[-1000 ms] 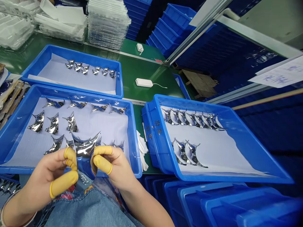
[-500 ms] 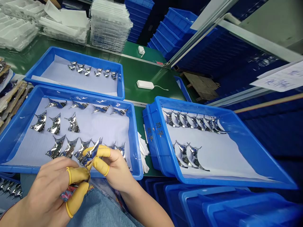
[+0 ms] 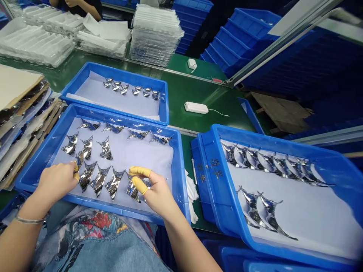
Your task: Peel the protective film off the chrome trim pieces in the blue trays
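My left hand (image 3: pixel 58 183) is at the left of the near blue tray (image 3: pixel 184 181), its yellow-cotted thumb and finger closed on a shiny curved metal piece (image 3: pixel 79 161), partly hidden by the fingertips. That piece overlaps another pointed metal piece (image 3: pixel 86 146) in the middle row. Over the front row hovers my right hand (image 3: pixel 159 192), thumb and forefinger in yellow cots spread apart beside a mirror-like metal piece (image 3: pixel 132 187) on the white liner. Whether those fingers touch it is unclear. More such pieces lie in rows around both hands.
A second blue tray (image 3: pixel 167 102) with small shiny parts sits behind. At right, stacked blue trays (image 3: pixel 246 230) hold curved metal pieces. Layered sheets with parts (image 3: pixel 31 128) rise at left. Clear plastic trays (image 3: pixel 155 36) and a white power strip (image 3: pixel 196 107) lie farther back, near another person's arm (image 3: pixel 89 8).
Both hands were together around a metal piece at the tray's front. Now they are apart: the left has moved leftward with a piece, the right has opened over the front row. The view has shifted.
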A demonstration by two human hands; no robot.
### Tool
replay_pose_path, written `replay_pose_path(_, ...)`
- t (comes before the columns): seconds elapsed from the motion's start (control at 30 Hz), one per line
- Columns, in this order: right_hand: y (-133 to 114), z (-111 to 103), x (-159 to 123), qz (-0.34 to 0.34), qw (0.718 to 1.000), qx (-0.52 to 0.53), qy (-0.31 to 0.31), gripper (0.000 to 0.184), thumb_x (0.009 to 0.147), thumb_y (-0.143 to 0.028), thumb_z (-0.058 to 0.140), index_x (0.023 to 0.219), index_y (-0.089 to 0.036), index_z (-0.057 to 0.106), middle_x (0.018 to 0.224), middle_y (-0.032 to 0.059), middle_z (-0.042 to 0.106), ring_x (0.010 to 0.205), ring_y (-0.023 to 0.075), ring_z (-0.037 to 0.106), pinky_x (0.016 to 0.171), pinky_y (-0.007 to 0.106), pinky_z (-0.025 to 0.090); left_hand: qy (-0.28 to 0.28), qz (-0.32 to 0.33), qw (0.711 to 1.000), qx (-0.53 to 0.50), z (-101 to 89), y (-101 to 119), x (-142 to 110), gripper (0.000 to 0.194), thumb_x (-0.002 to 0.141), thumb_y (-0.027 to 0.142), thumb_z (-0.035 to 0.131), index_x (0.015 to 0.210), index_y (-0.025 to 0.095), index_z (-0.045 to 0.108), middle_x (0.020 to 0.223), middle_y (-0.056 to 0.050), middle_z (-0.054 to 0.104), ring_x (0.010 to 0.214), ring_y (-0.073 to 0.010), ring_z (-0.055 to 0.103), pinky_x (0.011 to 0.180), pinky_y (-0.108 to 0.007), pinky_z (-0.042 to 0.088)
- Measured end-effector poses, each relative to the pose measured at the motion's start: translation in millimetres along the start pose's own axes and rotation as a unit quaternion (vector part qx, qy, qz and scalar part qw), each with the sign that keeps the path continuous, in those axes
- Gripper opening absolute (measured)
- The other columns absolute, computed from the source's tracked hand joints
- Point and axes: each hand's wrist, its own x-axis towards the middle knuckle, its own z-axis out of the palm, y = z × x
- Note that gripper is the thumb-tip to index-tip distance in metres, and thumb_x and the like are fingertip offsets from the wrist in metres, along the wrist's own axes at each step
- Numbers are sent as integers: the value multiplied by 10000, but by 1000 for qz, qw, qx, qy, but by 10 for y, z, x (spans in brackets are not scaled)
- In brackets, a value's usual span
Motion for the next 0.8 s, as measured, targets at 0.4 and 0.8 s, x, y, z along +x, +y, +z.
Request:
replay_pose_path(0.4,-89,580,986,-10,930,-335,-154,334,947,-232,577,1272,-204,646,1058,97,738,1021,275,677,915,421,512,-97,-72,983,139,96,56,23,267,954,391,583,1003,139,659,938,-51,695,858,-197,673,815,-412,549)
replay_pose_path(0.8,243,590,1292,52,969,-216,-111,117,918,-239,676,932,-128,645,900,28,679,839,176,667,815,376,556,-38,157,971,-176,14,194,-285,475,906,550,388,822,209,708,824,-77,761,777,-239,699,764,-364,552)
